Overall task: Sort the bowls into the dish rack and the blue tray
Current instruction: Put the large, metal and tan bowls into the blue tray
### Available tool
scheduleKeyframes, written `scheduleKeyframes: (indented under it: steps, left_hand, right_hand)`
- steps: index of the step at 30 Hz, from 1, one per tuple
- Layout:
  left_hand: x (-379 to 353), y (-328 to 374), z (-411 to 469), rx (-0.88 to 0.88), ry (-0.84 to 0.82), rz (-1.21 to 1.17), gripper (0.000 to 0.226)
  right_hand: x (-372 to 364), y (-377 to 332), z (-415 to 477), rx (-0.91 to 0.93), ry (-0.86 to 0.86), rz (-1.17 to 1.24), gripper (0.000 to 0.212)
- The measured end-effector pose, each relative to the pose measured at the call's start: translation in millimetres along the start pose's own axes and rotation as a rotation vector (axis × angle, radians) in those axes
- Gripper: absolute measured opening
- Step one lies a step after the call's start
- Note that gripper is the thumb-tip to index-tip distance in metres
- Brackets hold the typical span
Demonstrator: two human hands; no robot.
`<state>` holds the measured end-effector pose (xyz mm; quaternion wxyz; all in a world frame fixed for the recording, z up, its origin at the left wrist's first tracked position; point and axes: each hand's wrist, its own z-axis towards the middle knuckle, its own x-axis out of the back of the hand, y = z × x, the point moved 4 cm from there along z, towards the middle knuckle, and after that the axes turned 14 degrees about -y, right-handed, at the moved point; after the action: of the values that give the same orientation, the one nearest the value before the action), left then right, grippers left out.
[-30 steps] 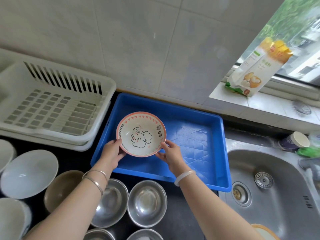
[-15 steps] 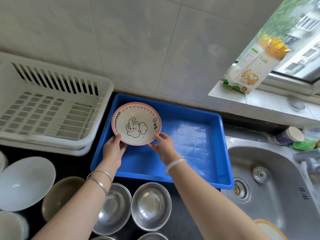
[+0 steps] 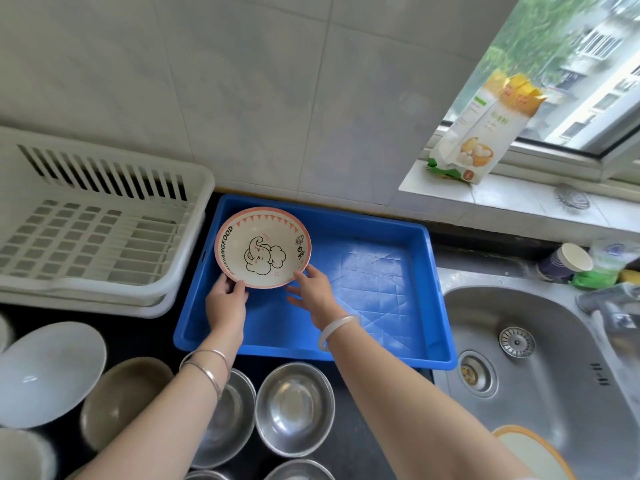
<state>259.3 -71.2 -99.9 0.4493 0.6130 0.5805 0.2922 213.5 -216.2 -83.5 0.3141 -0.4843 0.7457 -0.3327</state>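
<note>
Plainly, the dish rack (image 3: 194,188) stands at 9 o'clock in the view. The blue tray (image 3: 440,306) just beside it takes the patterned bowl (image 3: 263,251), which is low in the tray's 10 o'clock corner. To finish well, set the bowl flat and snug to that corner so later ones fit, then slide the fingers out sideways. The left hand (image 3: 227,301) pinches the rim at the bowl's 7 o'clock, thumb on top. The right hand (image 3: 313,292) lies spread, fingertips at the rim's 4 o'clock. I cannot tell whether the bowl's foot touches the tray floor, and the left fingers beneath are hidden. The steel bowls (image 3: 294,410) on the worktop (image 3: 367,427) at 6 o'clock are partly covered by the forearms or cut off.
</note>
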Motion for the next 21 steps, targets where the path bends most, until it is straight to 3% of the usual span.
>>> scheduleKeyframes:
  steps: [8,13,17,21]
  left_hand:
    - [-22.7,6.4,-55.7,-0.023,-0.066,0.372,0.042]
    - [-76.8,-6.0,-114.2,-0.098,-0.243,0.577,0.033]
    - [-127.6,-34.9,-170.0,-0.13,-0.433,0.726,0.026]
    - [-168.7,-67.1,-220.5,-0.174,-0.61,0.842,0.023]
  right_hand:
    - [35.6,-4.4,-50.2,0.088,0.056,-0.236,0.036]
    - [88.4,7.4,-121.7,0.145,0.165,-0.39,0.028]
    - [150.7,33.2,-194.4,0.131,0.346,-0.604,0.024]
    - [210.7,70.0,-268.1,0.09,0.565,-0.666,0.026]
